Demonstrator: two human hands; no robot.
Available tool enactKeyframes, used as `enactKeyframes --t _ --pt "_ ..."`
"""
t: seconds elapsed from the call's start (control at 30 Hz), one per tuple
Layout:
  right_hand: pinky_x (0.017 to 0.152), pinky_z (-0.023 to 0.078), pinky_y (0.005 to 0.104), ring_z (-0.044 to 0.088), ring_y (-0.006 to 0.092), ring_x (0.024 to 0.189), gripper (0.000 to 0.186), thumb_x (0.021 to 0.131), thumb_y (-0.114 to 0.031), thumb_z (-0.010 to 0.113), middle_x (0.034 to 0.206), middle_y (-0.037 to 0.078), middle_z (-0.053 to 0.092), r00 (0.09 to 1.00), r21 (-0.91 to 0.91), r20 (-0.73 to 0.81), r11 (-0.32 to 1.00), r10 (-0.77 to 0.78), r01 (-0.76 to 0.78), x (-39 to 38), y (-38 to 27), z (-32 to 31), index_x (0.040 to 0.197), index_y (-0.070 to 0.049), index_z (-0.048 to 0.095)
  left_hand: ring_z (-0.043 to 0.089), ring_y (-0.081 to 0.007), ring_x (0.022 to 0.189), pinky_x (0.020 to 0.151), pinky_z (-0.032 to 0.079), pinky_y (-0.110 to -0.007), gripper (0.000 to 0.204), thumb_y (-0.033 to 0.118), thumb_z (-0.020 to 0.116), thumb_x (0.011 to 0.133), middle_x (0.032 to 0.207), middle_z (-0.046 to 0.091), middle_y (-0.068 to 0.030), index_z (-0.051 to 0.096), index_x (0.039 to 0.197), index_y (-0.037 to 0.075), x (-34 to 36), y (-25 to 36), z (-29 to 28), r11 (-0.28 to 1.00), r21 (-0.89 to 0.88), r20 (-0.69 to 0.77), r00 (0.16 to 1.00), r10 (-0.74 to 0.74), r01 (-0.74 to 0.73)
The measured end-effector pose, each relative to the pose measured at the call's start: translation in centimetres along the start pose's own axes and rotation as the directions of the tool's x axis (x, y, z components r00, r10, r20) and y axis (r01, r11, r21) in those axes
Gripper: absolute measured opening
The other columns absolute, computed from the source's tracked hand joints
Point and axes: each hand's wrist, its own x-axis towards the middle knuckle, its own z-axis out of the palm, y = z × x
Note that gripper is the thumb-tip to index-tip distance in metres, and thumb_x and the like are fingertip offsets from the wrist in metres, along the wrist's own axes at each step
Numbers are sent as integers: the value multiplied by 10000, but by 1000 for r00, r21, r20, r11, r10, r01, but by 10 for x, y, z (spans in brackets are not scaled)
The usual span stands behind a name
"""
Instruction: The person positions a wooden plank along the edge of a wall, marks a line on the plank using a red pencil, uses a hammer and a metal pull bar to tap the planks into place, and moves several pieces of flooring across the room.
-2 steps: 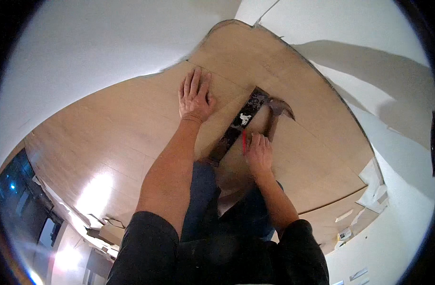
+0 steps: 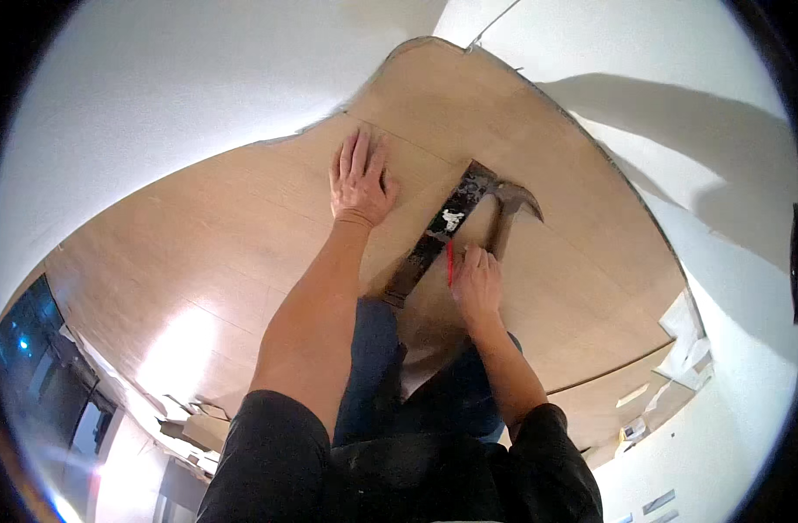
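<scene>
My left hand (image 2: 361, 187) lies flat on the wood-look floorboards (image 2: 242, 218), fingers spread apart. A long, dark, worn metal bar (image 2: 429, 240) with a white smear lies slantwise between my hands, its near end by my knee. At its far end rests the head of a claw hammer (image 2: 514, 199), whose brown handle runs back toward my right hand (image 2: 477, 281). That hand is closed, with a thin red stick (image 2: 450, 263) along its thumb side, just beside the bar. The lower end of the hammer handle is hidden by the hand; whether the fingers also touch it, I cannot tell.
White walls (image 2: 225, 70) bound the floor on the left and right, meeting at the far corner. A dark board edge (image 2: 604, 375) crosses at near right, with paper scraps (image 2: 685, 336) and offcuts. Cardboard (image 2: 200, 430) and debris lie at near left.
</scene>
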Motion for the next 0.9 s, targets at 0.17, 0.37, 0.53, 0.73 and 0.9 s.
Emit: enactKeyframes --t 0.17,0.37,0.53,0.73,0.9 --pt "840 561 490 647 411 1000 391 906 -153 676 1097 226 627 987 130 -85 984 134 -122 -3 -40 -1 1246 -23 535 325 -321 1507 1246 244 -519 628 300 566 881 1654 335 -104 526 1495 170 1 -9 -4 1000 16 -16 1000 14 -14" --pt "794 586 500 679 449 988 660 878 -138 636 1160 286 611 937 154 177 932 300 -327 -24 -38 21 1481 -51 381 338 -332 1499 1237 256 -524 601 276 574 871 1628 375 -117 558 1459 154 4 -1 -4 1000 -18 -35 999 21 -22" --pt "793 587 480 701 397 946 769 823 -75 612 1154 202 683 988 284 -45 950 147 -128 -17 -25 -37 1557 -102 383 331 -341 1503 1236 250 -526 617 276 579 880 1622 385 -119 529 1483 158 3 -2 -1 1000 -27 -1 1000 16 -16" --pt "1000 500 494 606 358 1203 359 850 -114 652 1106 147 713 866 40 -342 916 -363 400 145 -17 -94 1207 -82 646 324 -333 1513 1240 239 -527 625 252 579 869 1636 369 -105 532 1484 156 5 -3 -1 999 -35 -22 999 29 -30" --pt "928 534 468 639 347 1104 290 828 -124 714 1031 114 712 830 26 -202 844 -520 536 125 17 -60 1112 -113 652 326 -322 1513 1242 237 -529 622 251 575 866 1635 369 -109 540 1481 165 3 -6 -2 998 -58 -20 1000 15 -17"
